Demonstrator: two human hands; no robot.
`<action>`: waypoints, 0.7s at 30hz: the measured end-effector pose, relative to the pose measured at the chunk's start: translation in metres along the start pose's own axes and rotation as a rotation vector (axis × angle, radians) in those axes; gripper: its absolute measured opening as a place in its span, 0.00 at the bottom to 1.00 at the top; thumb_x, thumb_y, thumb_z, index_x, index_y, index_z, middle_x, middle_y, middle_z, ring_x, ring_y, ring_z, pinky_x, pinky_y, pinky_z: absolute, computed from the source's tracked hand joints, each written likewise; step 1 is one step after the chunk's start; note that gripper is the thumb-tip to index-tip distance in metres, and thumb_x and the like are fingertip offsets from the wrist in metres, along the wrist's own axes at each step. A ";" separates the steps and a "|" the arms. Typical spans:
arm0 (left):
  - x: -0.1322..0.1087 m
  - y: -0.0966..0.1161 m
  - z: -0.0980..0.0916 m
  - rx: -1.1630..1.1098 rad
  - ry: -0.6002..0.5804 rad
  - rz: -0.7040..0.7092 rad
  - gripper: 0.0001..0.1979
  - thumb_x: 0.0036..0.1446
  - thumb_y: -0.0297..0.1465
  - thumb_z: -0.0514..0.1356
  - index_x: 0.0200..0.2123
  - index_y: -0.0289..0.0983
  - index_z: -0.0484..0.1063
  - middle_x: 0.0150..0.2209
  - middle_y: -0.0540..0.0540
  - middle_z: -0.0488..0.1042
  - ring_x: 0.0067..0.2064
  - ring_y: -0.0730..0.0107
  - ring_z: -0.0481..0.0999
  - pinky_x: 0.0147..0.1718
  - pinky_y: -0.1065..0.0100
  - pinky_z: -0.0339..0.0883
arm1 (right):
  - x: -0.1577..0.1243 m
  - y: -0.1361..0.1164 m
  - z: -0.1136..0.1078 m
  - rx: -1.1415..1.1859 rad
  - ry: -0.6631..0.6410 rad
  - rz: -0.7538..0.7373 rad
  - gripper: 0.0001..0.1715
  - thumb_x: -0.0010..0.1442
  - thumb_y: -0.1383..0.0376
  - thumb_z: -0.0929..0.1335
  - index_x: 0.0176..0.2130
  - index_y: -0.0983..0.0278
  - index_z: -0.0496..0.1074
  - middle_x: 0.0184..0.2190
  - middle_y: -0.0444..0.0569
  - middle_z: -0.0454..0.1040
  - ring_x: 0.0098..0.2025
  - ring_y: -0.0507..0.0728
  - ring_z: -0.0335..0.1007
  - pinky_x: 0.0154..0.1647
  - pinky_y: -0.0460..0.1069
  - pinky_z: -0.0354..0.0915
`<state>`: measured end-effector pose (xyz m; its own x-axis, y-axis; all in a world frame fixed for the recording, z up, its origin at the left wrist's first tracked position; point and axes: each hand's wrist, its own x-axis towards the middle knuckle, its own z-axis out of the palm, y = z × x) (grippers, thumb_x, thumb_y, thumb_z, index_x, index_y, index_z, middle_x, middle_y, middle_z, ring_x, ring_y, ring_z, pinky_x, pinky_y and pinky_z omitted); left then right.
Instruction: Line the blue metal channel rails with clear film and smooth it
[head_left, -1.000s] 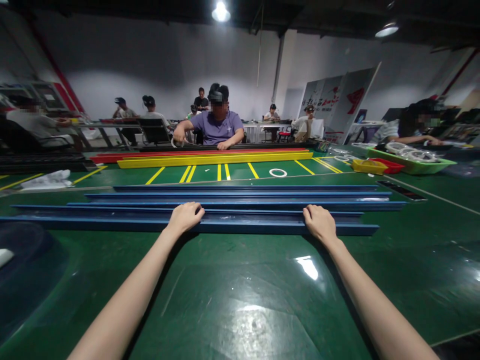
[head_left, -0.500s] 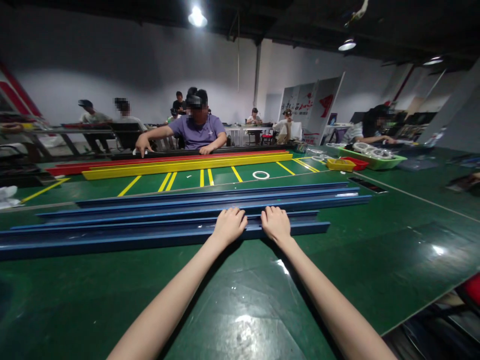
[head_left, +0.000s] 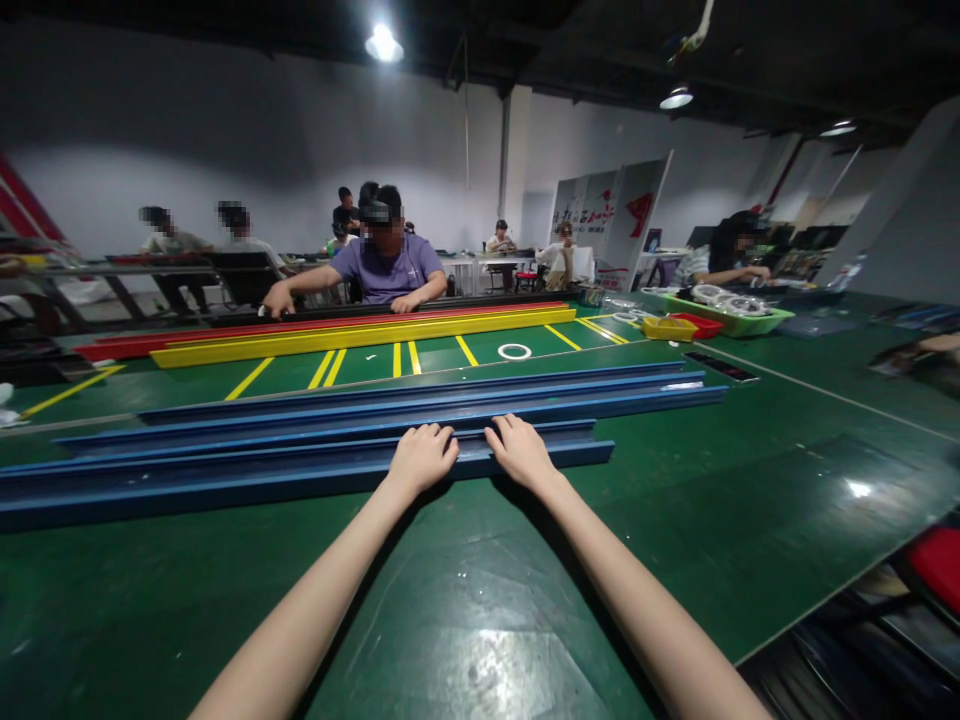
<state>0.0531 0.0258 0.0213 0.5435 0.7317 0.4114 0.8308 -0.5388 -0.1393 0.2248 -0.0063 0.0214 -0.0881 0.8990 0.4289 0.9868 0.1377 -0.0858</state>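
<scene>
The nearest long blue channel (head_left: 292, 490), a U-shaped rail, lies across the green table (head_left: 450, 600). My left hand (head_left: 424, 458) is closed over it right of its middle, fingers curled over the far side. My right hand (head_left: 519, 450) grips the same channel nearer its right end, thumb towards the left hand. The fingertips of both hands are partly hidden behind the channel wall. Just beyond, further blue channels (head_left: 630, 405) lie nearly parallel.
Yellow channels (head_left: 360, 335) and red ones lie farther off, near a co-worker in a purple shirt (head_left: 394, 270). A white ring (head_left: 514, 352), a phone (head_left: 721, 367), a yellow tray (head_left: 669, 328) and a green basket (head_left: 757, 322) with white rings are on the table.
The nearest blue channel has slid left, both hands moving with it; its right end now sits farther left against the channels behind. The view has also shifted slightly.
</scene>
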 end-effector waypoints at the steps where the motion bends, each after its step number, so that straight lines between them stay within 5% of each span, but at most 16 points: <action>1: 0.000 -0.002 0.000 0.002 0.000 0.000 0.16 0.57 0.35 0.44 0.39 0.37 0.68 0.35 0.44 0.73 0.37 0.65 0.70 0.35 0.66 0.59 | -0.001 0.004 -0.001 0.006 0.006 -0.002 0.22 0.61 0.57 0.52 0.40 0.65 0.66 0.37 0.53 0.69 0.41 0.55 0.62 0.42 0.49 0.54; 12: -0.012 -0.038 0.001 0.023 -0.028 0.015 0.17 0.55 0.33 0.44 0.40 0.37 0.69 0.36 0.45 0.74 0.38 0.65 0.72 0.37 0.67 0.61 | -0.005 0.061 -0.018 -0.138 0.028 0.145 0.24 0.61 0.60 0.51 0.32 0.65 0.69 0.32 0.51 0.72 0.37 0.54 0.65 0.40 0.47 0.52; 21: -0.024 -0.063 -0.002 0.045 -0.051 -0.015 0.19 0.54 0.33 0.44 0.43 0.37 0.69 0.40 0.45 0.73 0.40 0.64 0.72 0.38 0.67 0.63 | -0.007 0.060 -0.010 -0.101 -0.021 0.068 0.22 0.61 0.59 0.52 0.36 0.64 0.69 0.35 0.50 0.71 0.39 0.54 0.62 0.39 0.46 0.52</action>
<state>-0.0119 0.0414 0.0222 0.5355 0.7605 0.3673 0.8428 -0.5092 -0.1744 0.2863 -0.0087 0.0217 -0.0227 0.9134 0.4063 0.9991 0.0350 -0.0228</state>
